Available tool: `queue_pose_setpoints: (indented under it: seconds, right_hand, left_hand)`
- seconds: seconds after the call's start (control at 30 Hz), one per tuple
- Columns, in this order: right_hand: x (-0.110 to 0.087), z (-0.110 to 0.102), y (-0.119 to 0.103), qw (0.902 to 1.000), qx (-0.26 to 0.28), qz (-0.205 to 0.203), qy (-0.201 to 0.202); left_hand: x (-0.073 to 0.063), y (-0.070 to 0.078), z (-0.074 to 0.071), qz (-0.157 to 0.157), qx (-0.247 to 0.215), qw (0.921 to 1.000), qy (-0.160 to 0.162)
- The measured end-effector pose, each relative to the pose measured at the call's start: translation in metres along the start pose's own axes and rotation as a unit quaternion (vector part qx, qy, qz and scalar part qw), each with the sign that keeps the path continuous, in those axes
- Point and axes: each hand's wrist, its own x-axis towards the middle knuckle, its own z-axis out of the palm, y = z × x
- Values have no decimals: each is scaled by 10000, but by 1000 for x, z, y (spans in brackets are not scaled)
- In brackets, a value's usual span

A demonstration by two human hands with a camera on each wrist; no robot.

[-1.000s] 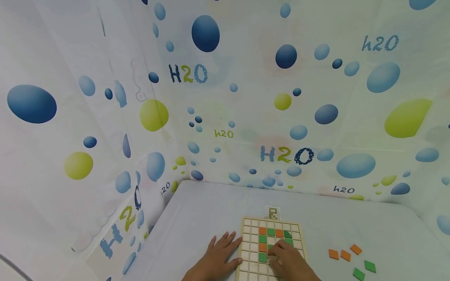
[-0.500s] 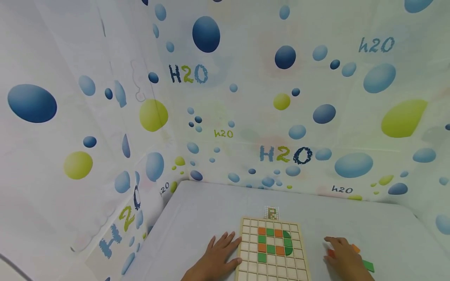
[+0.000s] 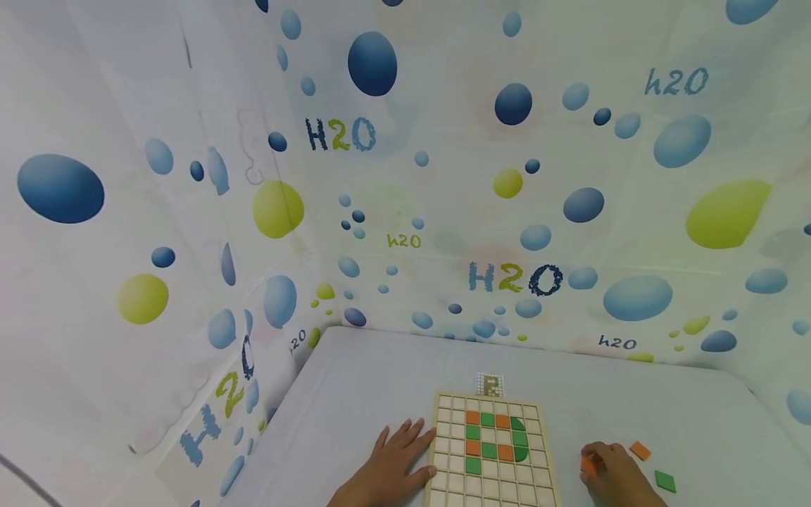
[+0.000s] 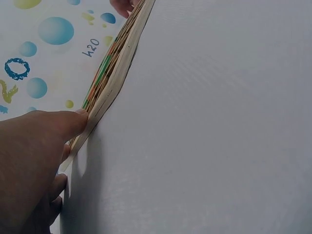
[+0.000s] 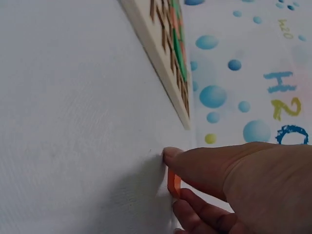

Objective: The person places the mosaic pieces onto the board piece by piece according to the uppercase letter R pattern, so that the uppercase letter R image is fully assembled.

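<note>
A wooden grid board (image 3: pixel 455 481) lies on the table, with orange and green tiles (image 3: pixel 488 451) set in a P-like pattern, some with curved edges. My left hand (image 3: pixel 395 461) rests at its left edge, fingers spread; in the left wrist view the thumb (image 4: pixel 73 122) lies against the board's side. Right of the board, my right hand (image 3: pixel 617 475) pinches an orange tile (image 5: pixel 173 183) between thumb and fingertips, close over the tabletop. Beside that hand lie a loose orange tile (image 3: pixel 640 451) and a green tile (image 3: pixel 665 482).
A small pattern card (image 3: pixel 491 384) lies just beyond the board's far edge. The table is covered in a pale cloth (image 3: pixel 380 366). Curtains with blue and lime bubbles and H2O lettering (image 3: pixel 516 278) stand behind and to the left.
My right hand has moved from the board right to the loose tiles and picked up an orange one. The board's tiles it covered now show. My left hand has stayed put.
</note>
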Motion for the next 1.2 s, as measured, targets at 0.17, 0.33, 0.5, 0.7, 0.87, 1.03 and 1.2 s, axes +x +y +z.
queue_pose_setpoints:
  seconds: [0.17,0.33,0.5,0.7,0.87,1.03,1.2]
  right_hand:
    - [0,4,2,9994,227,202,-166]
    - [1,10,4,9990,356,-245,121]
    - [1,14,3,9972,372,-549,330]
    - [-1,14,-5,9970,534,-474,302]
    - [0,16,-14,9968,643,-248,404]
    - [4,19,-33,9956,859,-282,241]
    - [3,29,-56,9882,1264,-855,91]
  left_hand:
    - [0,-1,0,8,-68,10000,-6]
    - [0,0,0,-38,-33,10000,2]
    - [0,1,0,-72,49,10000,15]
    - [1,1,0,-15,-25,10000,4]
    - [2,0,0,61,-58,10000,4]
    - [0,1,0,-25,7,10000,9]
    - [-2,1,-1,-70,10,10000,-6]
